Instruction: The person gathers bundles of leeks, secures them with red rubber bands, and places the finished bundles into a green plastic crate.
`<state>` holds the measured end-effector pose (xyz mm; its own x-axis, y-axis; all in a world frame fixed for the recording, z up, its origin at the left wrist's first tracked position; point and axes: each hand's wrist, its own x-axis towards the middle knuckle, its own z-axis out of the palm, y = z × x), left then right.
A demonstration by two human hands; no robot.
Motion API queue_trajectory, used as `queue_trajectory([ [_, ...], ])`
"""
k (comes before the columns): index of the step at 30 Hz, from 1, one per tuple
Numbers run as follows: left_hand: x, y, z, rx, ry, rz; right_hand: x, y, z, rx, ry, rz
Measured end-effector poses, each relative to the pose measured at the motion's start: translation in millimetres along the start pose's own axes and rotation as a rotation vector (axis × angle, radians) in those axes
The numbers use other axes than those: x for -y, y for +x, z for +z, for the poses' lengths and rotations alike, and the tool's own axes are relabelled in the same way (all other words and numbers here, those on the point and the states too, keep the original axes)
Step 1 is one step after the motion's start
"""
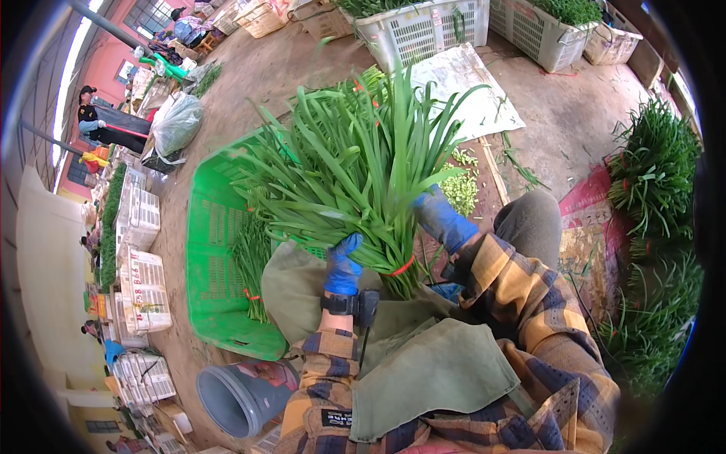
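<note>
A large bunch of long green leafy stalks [363, 181], tied near its base with a red band [401, 267], stands tilted over my lap with the leaves fanned out. My left hand [343, 264], in a blue glove, grips the bunch from its left side, a little above the band. On the right side, my right hand [445, 218], also gloved in blue, is against the leaves; its fingertips are partly hidden and blurred, so its grip is unclear. Beside my left knee lies a green plastic crate [218, 318] holding tied bunches [252, 267].
A grey bucket [227, 397] lies tilted at lower left. Short cut stem pieces [460, 190] lie beyond my right hand, near a white sheet [465, 93]. More tied bunches [652, 176] are at right. White crates [422, 34] stand ahead; a person [93, 119] is far left.
</note>
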<state>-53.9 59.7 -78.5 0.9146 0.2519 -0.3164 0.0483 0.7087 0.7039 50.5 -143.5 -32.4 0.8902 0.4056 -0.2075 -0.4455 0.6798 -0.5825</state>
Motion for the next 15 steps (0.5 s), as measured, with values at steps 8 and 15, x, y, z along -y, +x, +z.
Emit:
queue_trajectory([
  [8,-4,-8,40,-0.052,-0.023,0.073,17,8,-7,0.172,-0.262,0.086],
  [15,-9,-12,35,0.034,0.11,0.24,-11,-5,9,0.436,-0.575,-0.034],
])
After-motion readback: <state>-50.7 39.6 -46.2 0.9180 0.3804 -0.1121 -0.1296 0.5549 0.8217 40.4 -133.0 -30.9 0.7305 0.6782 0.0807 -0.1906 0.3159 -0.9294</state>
